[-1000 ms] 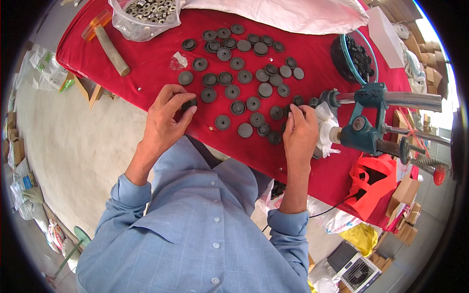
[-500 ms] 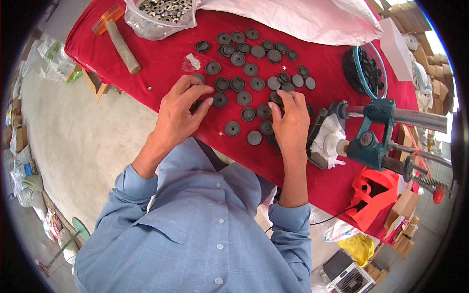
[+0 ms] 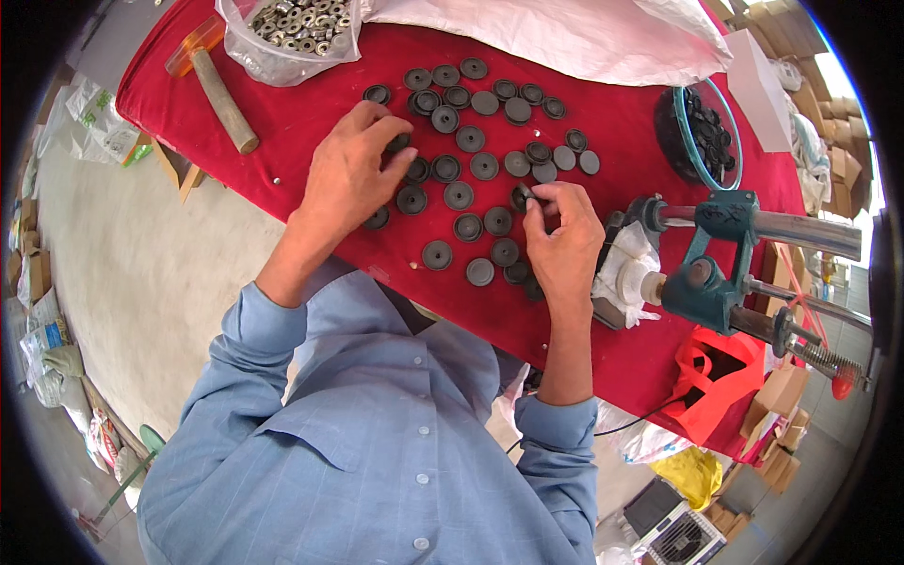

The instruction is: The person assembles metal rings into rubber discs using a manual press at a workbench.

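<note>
Several dark round discs lie spread over a red-covered table. My left hand rests palm-down on the left part of the spread, its fingertips closed on one dark disc. My right hand is at the right side of the spread and pinches a dark disc between thumb and fingers. Both blue sleeves come up from the lower edge.
A teal hand press with steel bars stands just right of my right hand. A round tub of dark parts sits behind it. At the back lie a bag of metal rings, a hammer and a white sack.
My left hand has slid further up the table among the discs. My right hand has moved left from beside the press and picked up a disc.
</note>
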Tool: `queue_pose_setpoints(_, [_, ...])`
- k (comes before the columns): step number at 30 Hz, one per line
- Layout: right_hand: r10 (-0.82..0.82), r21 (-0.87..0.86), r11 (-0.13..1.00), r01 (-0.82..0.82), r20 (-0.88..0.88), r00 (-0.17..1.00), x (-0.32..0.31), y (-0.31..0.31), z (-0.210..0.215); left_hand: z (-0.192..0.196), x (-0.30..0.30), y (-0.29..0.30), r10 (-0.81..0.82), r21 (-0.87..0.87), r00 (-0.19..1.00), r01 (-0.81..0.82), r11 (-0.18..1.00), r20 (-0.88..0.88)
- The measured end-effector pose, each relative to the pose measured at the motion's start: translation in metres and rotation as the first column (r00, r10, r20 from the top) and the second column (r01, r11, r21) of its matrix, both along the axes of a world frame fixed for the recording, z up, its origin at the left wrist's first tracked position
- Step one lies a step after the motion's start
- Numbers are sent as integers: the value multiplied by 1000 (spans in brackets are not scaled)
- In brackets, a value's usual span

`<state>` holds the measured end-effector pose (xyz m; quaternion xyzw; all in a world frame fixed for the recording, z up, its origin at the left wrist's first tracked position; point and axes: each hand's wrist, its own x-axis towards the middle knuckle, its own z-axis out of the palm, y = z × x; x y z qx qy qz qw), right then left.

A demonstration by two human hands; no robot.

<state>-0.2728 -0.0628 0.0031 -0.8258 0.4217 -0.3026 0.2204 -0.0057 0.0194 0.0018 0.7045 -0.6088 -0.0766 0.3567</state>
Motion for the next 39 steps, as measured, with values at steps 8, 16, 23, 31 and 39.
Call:
queue_pose_setpoints(8, [-350, 103, 932, 348, -1, 937, -19, -36, 14, -12, 9, -7, -78, 17, 997, 78, 997, -17])
queue_pose_setpoints(16, [-205, -135, 974, 182, -180, 962, -18, -58, 12, 5, -31, -36, -203, -101, 978, 207, 973, 51])
queue_pose_setpoints(23, [-101, -87, 993, 81, -269, 958, -2, -61, 13, -15, -78, -71, -336, -49, 939, 340, 939, 73])
queue_pose_setpoints(31, [-118, -208, 974, 86, -147, 982, -8, -64, 4, -16, -76, -79, -313, -93, 950, 313, 945, 19])
queue_pose_setpoints(39, [-202, -402, 914, 60, -321, 925, -9, -54, -8, -25, -72, -90, -177, -115, 981, 167, 979, -76])
